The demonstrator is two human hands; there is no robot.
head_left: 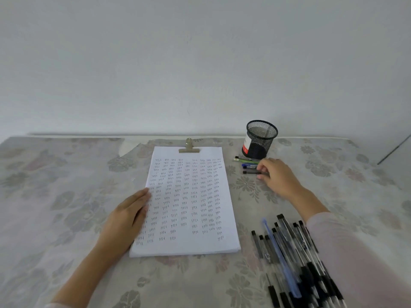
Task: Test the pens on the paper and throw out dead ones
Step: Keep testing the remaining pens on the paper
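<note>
We note the paper (189,196) at table centre, a stack held at its far edge by a metal clip (189,146), top sheet filled w/ rows of small test marks. L hand (129,210) lies flat, fingers straight and together, palm down on the paper's left edge; it holds nothing. R hand (278,176) is well apart from the L, out to the right of the sheet's far corner, fingers curled, tips pinching the right end of a dark pen (251,172) that lies on the floral cloth (66,196). Just beyond that pen we see a few more pens (246,161) side by side, incl. a green one, and behind them a black mesh cup (260,141), upright. The main pen pile (289,252), mostly black-capped w/ one blue barrel, lies near the paper's lower right corner, beside the R forearm and its pale sleeve (355,252)
</note>
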